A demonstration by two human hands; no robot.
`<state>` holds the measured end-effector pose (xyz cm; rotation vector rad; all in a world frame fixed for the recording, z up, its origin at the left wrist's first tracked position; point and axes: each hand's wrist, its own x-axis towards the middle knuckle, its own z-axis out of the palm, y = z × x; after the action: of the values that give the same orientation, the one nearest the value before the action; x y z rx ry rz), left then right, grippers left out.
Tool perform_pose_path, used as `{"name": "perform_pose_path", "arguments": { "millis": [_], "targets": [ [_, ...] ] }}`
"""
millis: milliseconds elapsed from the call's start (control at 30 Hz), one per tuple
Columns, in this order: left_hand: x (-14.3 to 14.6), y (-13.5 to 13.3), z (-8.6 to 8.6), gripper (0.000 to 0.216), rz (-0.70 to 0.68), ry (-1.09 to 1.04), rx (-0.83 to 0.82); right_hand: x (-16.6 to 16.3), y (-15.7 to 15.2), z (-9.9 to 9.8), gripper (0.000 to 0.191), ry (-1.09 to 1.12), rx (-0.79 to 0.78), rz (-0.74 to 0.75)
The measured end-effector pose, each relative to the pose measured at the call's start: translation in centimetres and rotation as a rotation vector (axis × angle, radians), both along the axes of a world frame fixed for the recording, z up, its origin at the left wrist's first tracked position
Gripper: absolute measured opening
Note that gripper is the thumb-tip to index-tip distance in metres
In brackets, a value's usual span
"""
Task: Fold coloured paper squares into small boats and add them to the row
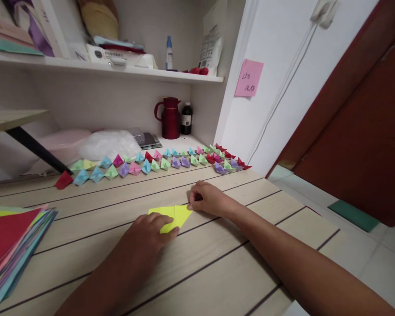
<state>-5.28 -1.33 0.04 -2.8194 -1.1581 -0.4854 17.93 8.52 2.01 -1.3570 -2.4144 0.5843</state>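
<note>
One piece of yellow paper (pixel 183 213) lies partly beneath the left hand (pixel 148 232), whose forefinger stretches over its top face while the thumb, held apart, sits at its lower edge. The left fingers are spread rather than clenched, and they cover much of the paper's lower left part; its upper left corner shows past them. At the other end, the right hand (pixel 210 199) has its fingers curled in, and the thumb side touches the narrow right tip of the paper. Whether they pinch that tip or only press on it, I cannot tell. Between the two hands the paper is bare, with a line running down across it.

All of this rests on the pale counter (pixel 197 267), marked by dark stripes. To the left, well apart from the paper, is a fanned stack of coloured sheets (pixel 9 237), red uppermost. Beyond the hands, small folded paper pieces (pixel 146 166) in many colours stand in rows along the back. Behind those are a clear plastic bag (pixel 110 145), a red jug (pixel 171 118) and, just beside it, a dark bottle (pixel 186 119).
</note>
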Motion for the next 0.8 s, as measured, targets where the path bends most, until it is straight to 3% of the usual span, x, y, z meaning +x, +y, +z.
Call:
{"name": "perform_pose_path", "arguments": {
  "millis": [200, 300, 533, 633, 800],
  "targets": [
    [0.4, -0.3, 0.2, 0.038, 0.006, -0.007, 0.037, -0.5, -1.1, 0.2, 0.038, 0.008, 0.051, 0.002],
    [0.7, -0.5, 0.3, 0.033, 0.022, 0.006, 0.041, -0.8, -1.7, 0.3, 0.039, -0.014, 0.052, 0.031],
    [0.7, -1.3, 0.4, 0.035, 0.041, 0.020, 0.032, -0.6, -1.8, 0.2, 0.032, 0.219, -0.249, 0.064],
    [1.0, -1.7, 0.8, 0.035, 0.059, 0.026, 0.005, -0.5, -2.0, 0.3, 0.043, 0.243, -0.309, 0.071],
    [1.6, -1.6, 0.9, 0.032, 0.132, 0.017, 0.002, -0.8, -2.7, 0.7, 0.037, 0.353, -0.419, 0.098]
  ]
}}
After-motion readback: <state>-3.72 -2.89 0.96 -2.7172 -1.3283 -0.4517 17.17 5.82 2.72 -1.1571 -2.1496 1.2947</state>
